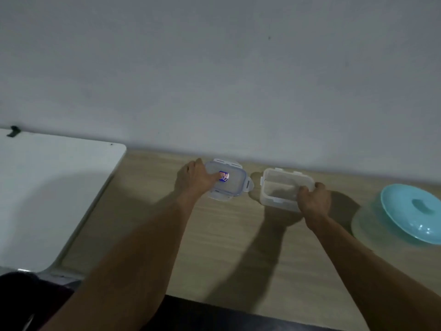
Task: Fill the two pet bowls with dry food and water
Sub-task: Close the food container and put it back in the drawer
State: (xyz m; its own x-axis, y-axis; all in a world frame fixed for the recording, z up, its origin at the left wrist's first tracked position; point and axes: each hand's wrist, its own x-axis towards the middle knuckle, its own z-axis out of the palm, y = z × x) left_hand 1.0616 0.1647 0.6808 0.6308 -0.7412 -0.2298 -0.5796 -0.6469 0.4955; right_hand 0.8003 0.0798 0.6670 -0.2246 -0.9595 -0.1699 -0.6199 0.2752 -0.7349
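Observation:
A clear rectangular lid with snap flaps and a blue sticker lies flat on the wooden table near the wall. My left hand rests on its left part, fingers laid over it. To the right stands an open translucent rectangular container that looks empty. My right hand grips its near right corner, fingers hooked over the rim.
A translucent round bowl with a tilted turquoise lid sits at the far right. A white table adjoins on the left. The grey wall runs just behind the containers.

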